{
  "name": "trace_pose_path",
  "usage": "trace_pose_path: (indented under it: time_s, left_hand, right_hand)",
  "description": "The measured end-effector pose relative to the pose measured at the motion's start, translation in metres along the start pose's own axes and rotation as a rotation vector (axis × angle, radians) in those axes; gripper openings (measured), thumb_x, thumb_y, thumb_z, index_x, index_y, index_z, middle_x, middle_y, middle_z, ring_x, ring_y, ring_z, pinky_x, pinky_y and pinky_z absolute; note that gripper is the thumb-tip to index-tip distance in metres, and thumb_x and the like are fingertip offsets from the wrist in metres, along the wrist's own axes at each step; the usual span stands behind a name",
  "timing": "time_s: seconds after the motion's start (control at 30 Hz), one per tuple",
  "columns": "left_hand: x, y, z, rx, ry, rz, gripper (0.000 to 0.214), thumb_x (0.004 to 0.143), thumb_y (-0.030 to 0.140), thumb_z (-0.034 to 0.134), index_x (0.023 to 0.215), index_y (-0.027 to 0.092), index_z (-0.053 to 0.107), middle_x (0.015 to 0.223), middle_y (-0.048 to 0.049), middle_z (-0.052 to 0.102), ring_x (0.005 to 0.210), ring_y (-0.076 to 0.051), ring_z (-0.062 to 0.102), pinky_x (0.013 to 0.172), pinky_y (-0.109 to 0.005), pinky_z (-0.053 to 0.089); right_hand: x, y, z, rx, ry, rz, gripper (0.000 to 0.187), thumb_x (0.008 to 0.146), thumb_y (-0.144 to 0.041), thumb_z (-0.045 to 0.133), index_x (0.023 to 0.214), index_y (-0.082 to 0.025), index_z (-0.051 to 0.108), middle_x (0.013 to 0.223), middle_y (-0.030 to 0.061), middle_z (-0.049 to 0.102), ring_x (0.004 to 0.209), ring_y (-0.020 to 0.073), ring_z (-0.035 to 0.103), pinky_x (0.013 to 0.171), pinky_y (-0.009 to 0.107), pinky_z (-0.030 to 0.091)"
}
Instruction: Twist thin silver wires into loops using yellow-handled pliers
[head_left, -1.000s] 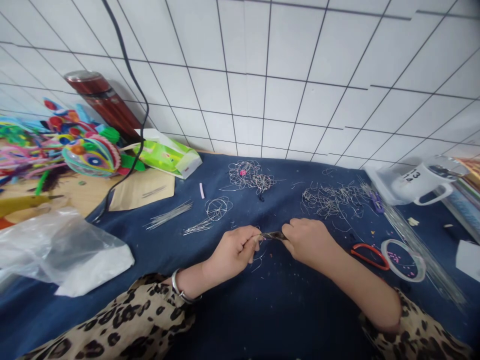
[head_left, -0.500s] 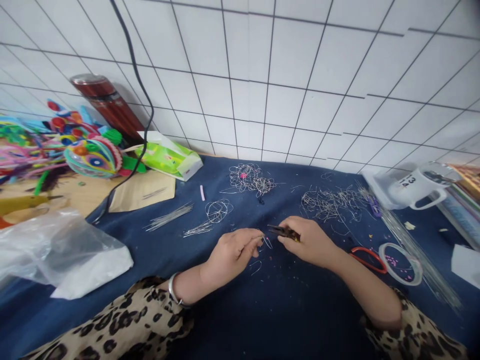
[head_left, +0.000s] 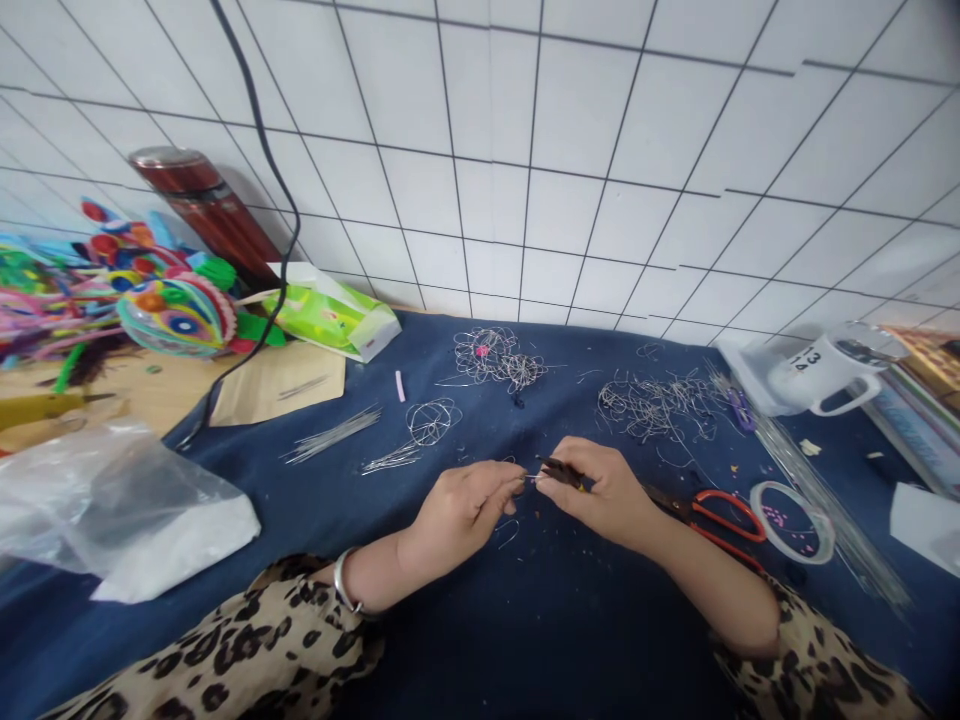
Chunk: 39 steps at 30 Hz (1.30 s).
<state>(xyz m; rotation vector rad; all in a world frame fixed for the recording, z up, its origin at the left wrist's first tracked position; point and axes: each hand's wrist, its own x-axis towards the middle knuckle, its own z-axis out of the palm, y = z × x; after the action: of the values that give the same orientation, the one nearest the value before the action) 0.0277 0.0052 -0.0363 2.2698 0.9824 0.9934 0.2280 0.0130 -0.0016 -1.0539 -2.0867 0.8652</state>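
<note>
Two bare hands meet near the centre of the frame, over a dark blue cloth (head_left: 450, 645) that covers much of the desk. The left hand (head_left: 459, 508), with a silver bangle (head_left: 341, 583) at its wrist, has its grip pressed together, thumb and fingers pinching a thin wire (head_left: 531, 477) that sticks out toward the right hand (head_left: 604, 492). That hand's grip is curled around a pair of dark pliers (head_left: 562, 471), their tips pointing left, just beside the wire; whether its fingertips also touch the wire, I cannot tell. Right of centre, red-handled scissors (head_left: 699, 507) lie partly under the right forearm, next to a clear round dish (head_left: 826, 538) with small pink beads inside. Above the hands spread two wire tangles (head_left: 501, 360), one at the middle, one farther right. Left of centre lie a loose wire coil (head_left: 433, 423) and a bundle of straight wires (head_left: 334, 436). A white mug (head_left: 814, 375) stands at the right, while a red flask (head_left: 206, 215) leans in the upper left, behind a colourful ornament (head_left: 178, 317) and a green packet (head_left: 322, 315).
</note>
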Motion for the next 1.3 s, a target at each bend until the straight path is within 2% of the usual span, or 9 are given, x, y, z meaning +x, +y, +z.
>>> trace_pose_path:
  time_s: [0.33, 0.8, 0.9, 1.03, 1.3]
  left_hand:
    - [-0.003, -0.007, 0.001, 0.136, 0.123, 0.152, 0.02, 0.083, 0.01, 0.05, 0.101, 0.015, 0.056, 0.083, -0.0044, 0.069, 0.078, -0.014, 0.064, 0.072, -0.027, 0.05]
    - [-0.005, -0.006, -0.001, 0.129, 0.121, 0.178, 0.026, 0.081, 0.01, 0.051, 0.106, 0.017, 0.056, 0.088, -0.0054, 0.068, 0.081, -0.016, 0.063, 0.074, -0.029, 0.05]
    - [-0.002, -0.002, -0.002, 0.033, 0.072, 0.117, 0.023, 0.082, 0.01, 0.05, 0.103, 0.017, 0.056, 0.083, -0.0041, 0.068, 0.077, -0.014, 0.063, 0.072, -0.027, 0.049]
    - [0.002, 0.005, -0.003, -0.131, -0.037, -0.036, 0.02, 0.082, 0.014, 0.051, 0.1, 0.017, 0.058, 0.078, -0.0036, 0.067, 0.072, -0.013, 0.062, 0.068, -0.025, 0.049]
    - [0.006, 0.009, -0.004, -0.438, -0.171, -0.257, 0.019, 0.088, 0.022, 0.044, 0.095, 0.014, 0.06, 0.071, -0.0039, 0.066, 0.069, -0.013, 0.062, 0.071, -0.026, 0.049]
  right_hand:
    - [0.0, -0.001, -0.004, 0.094, -0.031, -0.039, 0.013, 0.081, -0.028, 0.055, 0.079, -0.017, 0.061, 0.07, -0.0002, 0.053, 0.065, 0.0087, 0.048, 0.062, 0.022, 0.04]
    - [-0.001, 0.001, -0.003, 0.085, -0.035, -0.052, 0.014, 0.081, -0.03, 0.055, 0.079, -0.018, 0.061, 0.071, 0.0005, 0.056, 0.066, 0.0095, 0.048, 0.063, 0.023, 0.04]
    - [-0.001, -0.001, -0.003, 0.07, -0.019, 0.001, 0.014, 0.08, -0.029, 0.055, 0.075, -0.017, 0.06, 0.067, -0.0009, 0.05, 0.063, 0.0088, 0.046, 0.059, 0.022, 0.038]
    - [-0.002, -0.002, -0.001, 0.038, 0.012, 0.061, 0.016, 0.079, -0.027, 0.054, 0.067, -0.016, 0.055, 0.062, -0.003, 0.044, 0.058, 0.0075, 0.042, 0.056, 0.021, 0.035]
    - [-0.003, -0.005, 0.001, 0.095, -0.027, 0.208, 0.019, 0.078, -0.031, 0.054, 0.066, -0.016, 0.054, 0.06, -0.0043, 0.045, 0.055, 0.0068, 0.041, 0.054, 0.02, 0.033]
